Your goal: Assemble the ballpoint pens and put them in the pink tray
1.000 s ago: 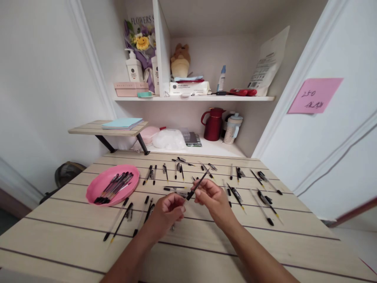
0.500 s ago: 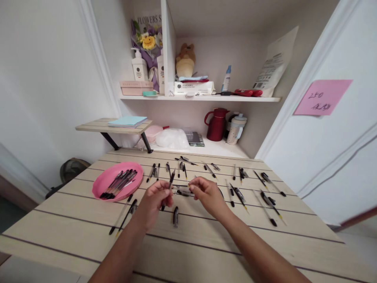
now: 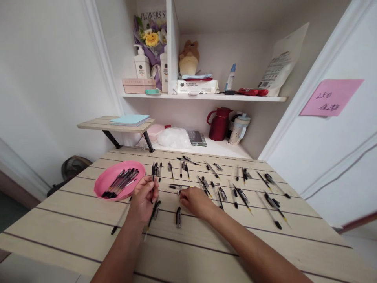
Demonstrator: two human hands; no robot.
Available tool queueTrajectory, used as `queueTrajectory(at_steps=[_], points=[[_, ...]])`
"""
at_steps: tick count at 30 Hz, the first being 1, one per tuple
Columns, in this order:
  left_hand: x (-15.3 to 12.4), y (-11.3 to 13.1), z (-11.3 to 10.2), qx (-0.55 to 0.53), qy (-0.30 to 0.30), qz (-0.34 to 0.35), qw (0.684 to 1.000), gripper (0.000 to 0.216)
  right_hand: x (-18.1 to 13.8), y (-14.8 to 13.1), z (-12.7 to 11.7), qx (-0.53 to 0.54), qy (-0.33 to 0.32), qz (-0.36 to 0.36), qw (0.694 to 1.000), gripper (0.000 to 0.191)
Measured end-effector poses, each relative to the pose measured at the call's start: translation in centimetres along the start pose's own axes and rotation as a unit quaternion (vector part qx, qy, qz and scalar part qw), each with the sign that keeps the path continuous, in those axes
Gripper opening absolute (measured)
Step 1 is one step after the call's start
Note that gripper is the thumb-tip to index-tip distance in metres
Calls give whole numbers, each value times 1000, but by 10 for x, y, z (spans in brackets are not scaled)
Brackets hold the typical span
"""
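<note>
Left hand [image 3: 145, 197] pinches pen [image 3: 153, 173]; right hand [image 3: 193, 201] (curled inward).

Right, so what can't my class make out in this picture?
All in the head view:
Pen: part covered by the left hand.
Right hand: what it holds, if anything, is hidden by the hand itself.
Dark item: mostly behind the pale tumbler.
White pouch: small print too tiny to read.

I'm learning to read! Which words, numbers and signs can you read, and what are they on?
"FLOWERS S", rest hidden: on the pale backing behind the flowers.
"250": on the pink note; handwriting below unclear.
Too small or blurred: print on white bottles, pink box, white pack, blue-capped bottle, pale bag, any on pens.
</note>
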State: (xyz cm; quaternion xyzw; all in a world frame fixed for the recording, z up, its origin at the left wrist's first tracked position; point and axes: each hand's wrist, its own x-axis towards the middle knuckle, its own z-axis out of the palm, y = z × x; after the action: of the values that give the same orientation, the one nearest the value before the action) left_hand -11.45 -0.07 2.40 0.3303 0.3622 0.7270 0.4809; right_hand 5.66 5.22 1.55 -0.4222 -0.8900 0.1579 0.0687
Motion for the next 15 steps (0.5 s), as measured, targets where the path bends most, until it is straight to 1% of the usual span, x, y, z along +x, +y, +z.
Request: queueTrajectory(at_steps=[2, 5, 8, 11, 15], points=[[0, 1, -1, -1, 3, 4, 1000, 11, -5, -3, 7, 17, -12, 12, 1000, 20], [0, 0, -1, 5, -4, 7, 1000, 10, -14, -11, 18, 19, -19, 40, 999, 34], [-1, 0, -2, 10, -10, 7, 1000, 9, -22, -16, 25, -3, -18, 50, 999, 31], [-1, 0, -3, 8, -5, 8, 1000, 9, -27, -12, 24, -13, -22, 40, 999, 27], [0, 0, -3, 6, -6, 5, 1000, 9, -30, 1, 16, -20, -33, 29, 999, 28]])
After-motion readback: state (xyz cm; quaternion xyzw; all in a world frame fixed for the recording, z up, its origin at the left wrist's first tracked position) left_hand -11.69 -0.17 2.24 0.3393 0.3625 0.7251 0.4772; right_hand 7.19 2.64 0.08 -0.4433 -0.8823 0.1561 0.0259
